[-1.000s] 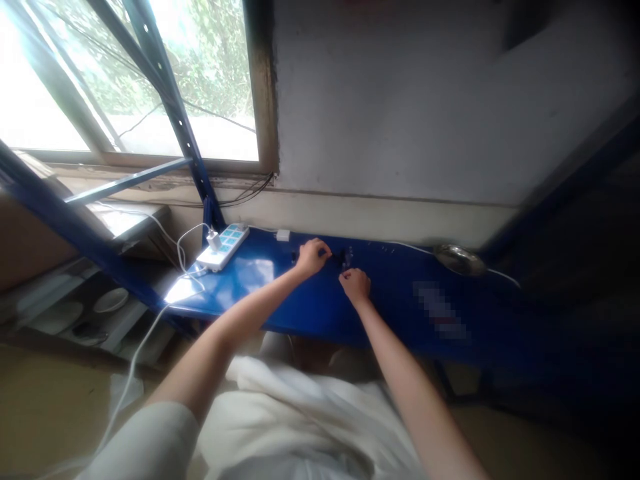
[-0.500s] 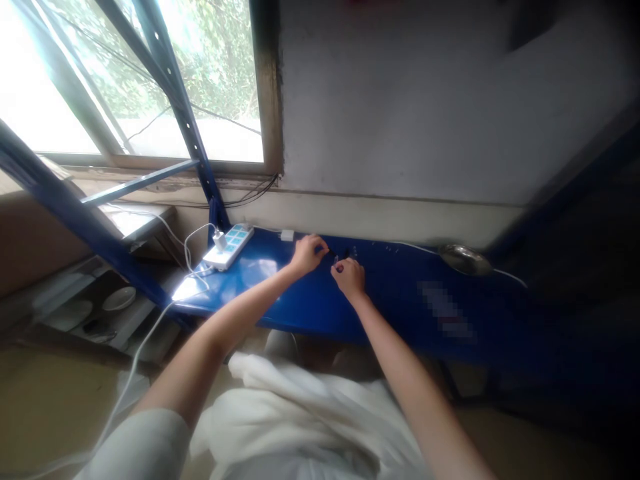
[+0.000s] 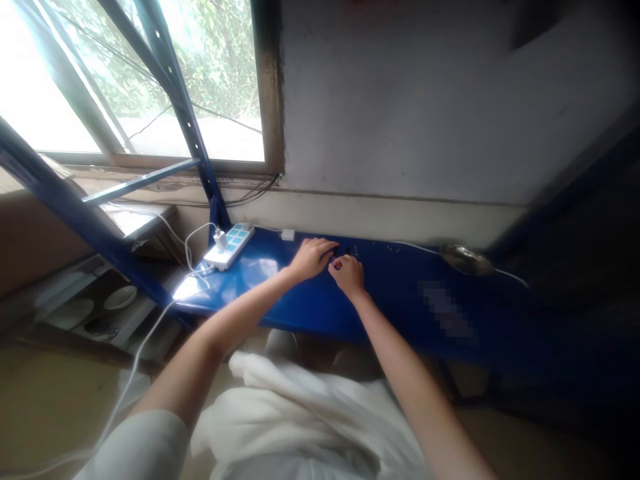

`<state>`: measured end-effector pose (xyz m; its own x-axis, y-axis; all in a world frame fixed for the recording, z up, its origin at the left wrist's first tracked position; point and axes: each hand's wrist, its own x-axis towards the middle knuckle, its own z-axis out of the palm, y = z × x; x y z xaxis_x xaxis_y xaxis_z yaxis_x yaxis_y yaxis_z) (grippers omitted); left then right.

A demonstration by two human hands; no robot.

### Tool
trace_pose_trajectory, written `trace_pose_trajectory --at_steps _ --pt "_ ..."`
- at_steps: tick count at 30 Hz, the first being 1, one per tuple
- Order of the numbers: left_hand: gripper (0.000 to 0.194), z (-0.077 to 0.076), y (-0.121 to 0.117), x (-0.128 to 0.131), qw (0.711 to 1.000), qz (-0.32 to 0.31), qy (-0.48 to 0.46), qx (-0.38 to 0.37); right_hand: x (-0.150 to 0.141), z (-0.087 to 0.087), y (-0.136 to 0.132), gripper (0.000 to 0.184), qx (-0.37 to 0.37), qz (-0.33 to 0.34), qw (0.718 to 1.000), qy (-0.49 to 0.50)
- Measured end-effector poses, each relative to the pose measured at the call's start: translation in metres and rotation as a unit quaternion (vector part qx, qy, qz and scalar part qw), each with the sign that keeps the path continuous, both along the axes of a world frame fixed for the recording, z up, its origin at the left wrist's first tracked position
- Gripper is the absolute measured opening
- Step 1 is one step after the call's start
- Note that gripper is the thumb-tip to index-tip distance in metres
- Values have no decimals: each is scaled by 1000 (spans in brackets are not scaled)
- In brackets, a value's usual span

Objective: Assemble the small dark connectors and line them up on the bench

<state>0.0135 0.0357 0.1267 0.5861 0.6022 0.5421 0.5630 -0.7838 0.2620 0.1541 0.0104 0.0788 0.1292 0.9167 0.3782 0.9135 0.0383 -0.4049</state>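
Note:
Over the blue tabletop (image 3: 295, 307) my left hand (image 3: 311, 259) reaches in from the left, its fingers bent forward and closing at the tips. My right hand (image 3: 349, 275) is closed in a pinch just to its right. The fingertips of both hands meet, or nearly meet, around something small, partly dark and partly clear, too small and too covered to name. Right behind my right hand lie several tiny clear pieces (image 3: 355, 252). More tiny pale pieces (image 3: 393, 249) are spread further right along the back of the tabletop.
A white power strip (image 3: 230, 247) with a plugged-in charger (image 3: 220, 239) stands at the left end. Near the back edge lies a white adapter (image 3: 288, 235). A shiny metal dish (image 3: 466, 259) sits at the back right. A blue rack post (image 3: 187, 127) rises on the left.
Both hands have come together; my right hand has moved up and left towards my left one. My left fingers, pinched around a dark thin thing before, now stretch further over to the right.

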Motion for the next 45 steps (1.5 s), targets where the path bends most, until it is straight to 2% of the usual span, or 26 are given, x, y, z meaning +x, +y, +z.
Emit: trace_pose_trajectory --at_steps 7,14,21,23,26,29,31,35,45 --pt "48 -11 -4 -9 992 -12 126 -1 5 -3 5 14 9 -11 995 95" --pt "57 -23 -1 -10 988 -27 153 15 8 -11 6 13 63 -3 988 144" --pt "59 -40 -5 -11 981 -57 186 11 12 -31 4 12 107 18 985 133" --pt "49 -36 -5 -11 981 -66 181 12 13 -36 1 11 109 28 988 107" --pt "35 -21 -1 -9 982 -71 174 22 13 -40 -3 12 127 37 990 55" --pt "29 -5 10 -5 982 -62 173 32 12 -39 -6 13 149 38 988 9" --pt "27 0 17 -4 981 -71 180 29 11 -38 -7 13 155 42 987 -14" --pt "25 -3 24 -2 972 -111 207 24 11 -42 -8 13 154 51 986 -36" --pt "19 -5 7 15 928 -141 333 97 12 -59 -7 16 135 40 990 -25"
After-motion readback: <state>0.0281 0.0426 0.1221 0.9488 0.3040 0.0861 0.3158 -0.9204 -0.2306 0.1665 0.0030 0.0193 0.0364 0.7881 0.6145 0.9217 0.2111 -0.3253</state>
